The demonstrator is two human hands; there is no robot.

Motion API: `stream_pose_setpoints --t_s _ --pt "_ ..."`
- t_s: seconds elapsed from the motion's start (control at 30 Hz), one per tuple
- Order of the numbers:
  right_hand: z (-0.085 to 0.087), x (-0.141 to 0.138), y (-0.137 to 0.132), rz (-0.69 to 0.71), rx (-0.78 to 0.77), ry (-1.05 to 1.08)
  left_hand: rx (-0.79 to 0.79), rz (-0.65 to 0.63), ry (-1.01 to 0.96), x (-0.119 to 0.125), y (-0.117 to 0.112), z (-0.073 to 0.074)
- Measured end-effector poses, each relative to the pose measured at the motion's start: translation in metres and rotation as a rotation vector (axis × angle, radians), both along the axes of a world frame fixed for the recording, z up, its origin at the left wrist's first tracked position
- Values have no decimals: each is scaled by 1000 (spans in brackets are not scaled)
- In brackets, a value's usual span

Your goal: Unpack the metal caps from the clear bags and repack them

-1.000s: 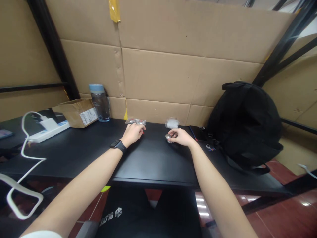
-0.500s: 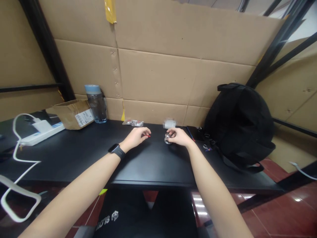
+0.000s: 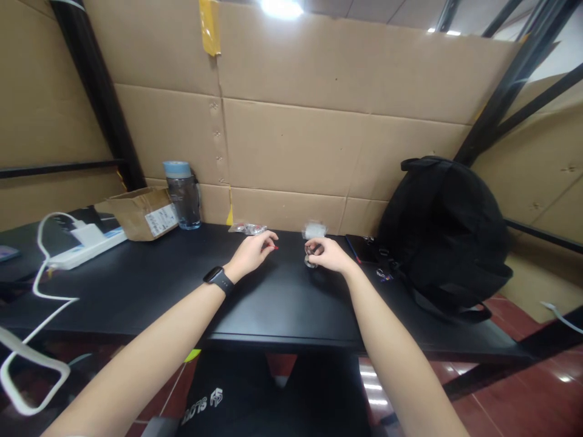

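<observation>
Over the black table, my left hand [image 3: 252, 254] is closed in a pinch on a small red piece [image 3: 275, 247], too small to name. A dark watch sits on that wrist. To its right, my right hand [image 3: 331, 255] grips a small round, shiny metal-and-clear object [image 3: 310, 257]; its exact kind does not show. The two hands are apart. Behind my left hand lie small clear plastic packets [image 3: 248, 229] with red and silvery bits inside. A white-and-clear packet [image 3: 314, 229] rests behind my right hand.
On the left stand a blue-lidded bottle [image 3: 183, 197], a brown paper bag [image 3: 136, 213] and a white power strip [image 3: 86, 250] with its cable. A black backpack [image 3: 449, 230] fills the right side, with a keyring [image 3: 384, 275] near it. Cardboard [image 3: 291, 145] walls the back.
The view has shifted slightly, so the scene sits a little lower and to the right. The metal object has turned slightly in my right hand; my left hand still pinches the red piece.
</observation>
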State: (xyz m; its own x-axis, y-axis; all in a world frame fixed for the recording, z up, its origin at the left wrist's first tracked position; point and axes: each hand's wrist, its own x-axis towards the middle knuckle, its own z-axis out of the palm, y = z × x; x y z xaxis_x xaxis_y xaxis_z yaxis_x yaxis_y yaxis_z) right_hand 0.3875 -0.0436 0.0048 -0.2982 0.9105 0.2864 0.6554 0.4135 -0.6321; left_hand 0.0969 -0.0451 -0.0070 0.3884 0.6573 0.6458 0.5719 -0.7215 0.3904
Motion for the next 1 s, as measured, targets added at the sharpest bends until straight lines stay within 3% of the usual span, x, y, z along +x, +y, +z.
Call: stream_pose_setpoints --t_s 0.23,0.43,0.67,1.0 --pt "-1 -11 -3 86 34 189 53 20 -19 10 -11 8" --pt "3 -36 -17 221 160 283 -25 27 -66 24 -28 15" --pt "7 -59 -33 208 274 299 -78 -82 -204 32 -31 12" --pt "3 -60 -33 222 244 320 -61 -109 -234 32 -32 12"
